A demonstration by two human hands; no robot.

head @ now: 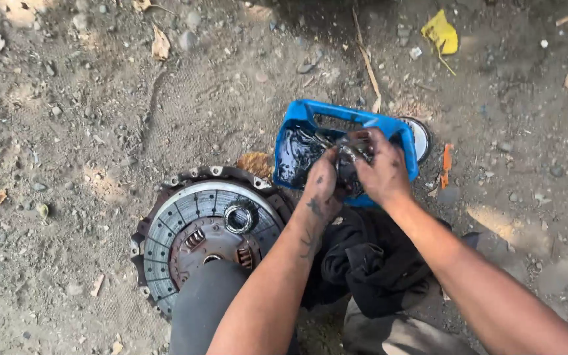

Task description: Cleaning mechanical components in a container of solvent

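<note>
Head view, looking straight down at bare dirt ground (pixel 87 131) strewn with pebbles and dry leaves. Both hands greasy and held together over a blue plastic tub (pixel 304 113) filled with dark, oily liquid, right of centre. Left hand (pixel 321 187) curled, fingers closed about a small dark metal part (pixel 348 158), just above the tub's near edge. Right hand (pixel 381 172) closed on the same part from the other side, fingers bent over the top; grip of each looks tight, though grime and blur hide exactly how far the fingers wrap. Part itself hard to make out, blackened and wet, with a few shiny bits poking out toward the liquid. Left of the tub, flat on the ground, a round clutch assembly (pixel 208 230) with ribbed friction ring and rusty hub, a metal ring sitting at its centre. Dark cloth (pixel 369 260) bunched below the hands, beside the disc. Round white-rimmed lid (pixel 419 137) just behind the tub's right corner. Yellow leaf (pixel 442 33) well apart, near the top edge.
</note>
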